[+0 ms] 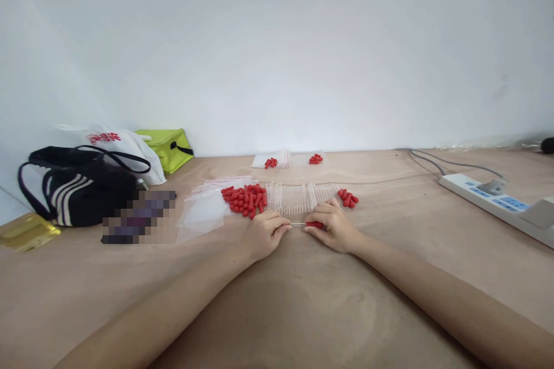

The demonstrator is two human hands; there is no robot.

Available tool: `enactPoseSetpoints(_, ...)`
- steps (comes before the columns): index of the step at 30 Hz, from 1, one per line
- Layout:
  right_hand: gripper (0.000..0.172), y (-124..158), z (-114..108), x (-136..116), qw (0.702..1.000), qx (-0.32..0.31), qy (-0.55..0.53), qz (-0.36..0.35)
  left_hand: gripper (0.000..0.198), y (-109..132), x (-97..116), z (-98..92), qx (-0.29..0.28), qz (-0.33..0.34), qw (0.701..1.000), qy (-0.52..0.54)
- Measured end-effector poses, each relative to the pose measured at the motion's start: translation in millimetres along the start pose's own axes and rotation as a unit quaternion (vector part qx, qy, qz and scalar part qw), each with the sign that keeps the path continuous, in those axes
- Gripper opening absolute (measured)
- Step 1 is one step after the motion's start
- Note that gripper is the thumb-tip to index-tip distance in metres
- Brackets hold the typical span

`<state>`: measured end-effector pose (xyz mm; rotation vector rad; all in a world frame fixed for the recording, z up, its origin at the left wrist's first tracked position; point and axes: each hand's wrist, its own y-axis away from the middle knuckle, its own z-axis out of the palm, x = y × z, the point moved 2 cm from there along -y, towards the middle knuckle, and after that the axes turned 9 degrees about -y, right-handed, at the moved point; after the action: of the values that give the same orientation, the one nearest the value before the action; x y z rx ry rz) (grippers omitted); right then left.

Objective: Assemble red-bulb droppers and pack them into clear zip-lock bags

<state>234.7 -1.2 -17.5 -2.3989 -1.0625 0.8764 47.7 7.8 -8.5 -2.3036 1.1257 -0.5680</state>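
Observation:
My left hand [265, 234] pinches one end of a thin clear tube [298, 224] low over the wooden table [303, 300]. My right hand [332, 227] pinches a red rubber cap [314, 223] at the tube's other end. Just beyond my hands lies a row of several clear tubes [302, 196]. A heap of red caps [245, 199] sits to its left and a few more red caps [348, 198] to its right. Clear zip bags [208, 210] lie left of the heap.
Two small bags with red caps [289, 159] lie near the wall. A black striped bag [73, 187], a white bag [116, 147] and a green pouch [167, 147] stand at the left. A white power strip [497, 202] with cable lies at the right.

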Motion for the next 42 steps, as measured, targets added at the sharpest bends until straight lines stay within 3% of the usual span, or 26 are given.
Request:
enactPoseSetpoints(9,0.017,-1,-1,0,1.0,-0.013,-0.014,-0.005,0.02,-1,3,1.2,-0.009,0.004,1.0,-0.001)
enactPoseSetpoints(13,0.014,-3,-2,4,0.99,0.027,-0.135,0.042,0.019,-3,3,0.5,0.014,-0.021,1.0,0.005)
enactPoseSetpoints(15,0.015,-4,0,5,0.968,0.072,-0.224,0.086,0.018,-4,3,0.3,0.026,-0.04,0.999,0.006)
enactPoseSetpoints(20,0.031,-8,11,8,0.883,0.172,-0.397,0.184,0.02,-5,4,0.2,0.02,-0.034,0.999,0.022)
enactPoseSetpoints(23,0.038,-14,-3,21,0.853,0.237,-0.419,0.201,0.02,-5,-1,-2.8,0.044,-0.037,0.998,0.005)
enactPoseSetpoints(25,0.043,-15,-26,37,0.851,0.27,-0.39,0.223,0.018,-4,-10,-6.3,0.071,-0.058,0.995,-0.041)
enactPoseSetpoints(28,0.058,-6,-67,67,0.869,0.311,-0.255,0.288,0.016,-4,-26,-13.2,0.103,-0.11,0.978,-0.144)
enactPoseSetpoints(31,0.06,12,-94,93,0.87,0.284,-0.099,0.391,0.012,-5,-39,-20.6,0.109,-0.183,0.947,-0.239)
enactPoseSetpoints(34,0.052,27,-96,107,0.857,0.234,-0.006,0.458,0.016,-5,-46,-25.5,0.07,-0.256,0.914,-0.306)
enactPoseSetpoints(37,0.048,31,-85,109,0.863,0.204,0.032,0.46,0.025,-5,-51,-27.9,0.025,-0.3,0.891,-0.339)
enactPoseSetpoints(42,0.042,27,-69,104,0.884,0.172,0.039,0.432,0.025,-2,-57,-29.6,0.018,-0.305,0.892,-0.333)
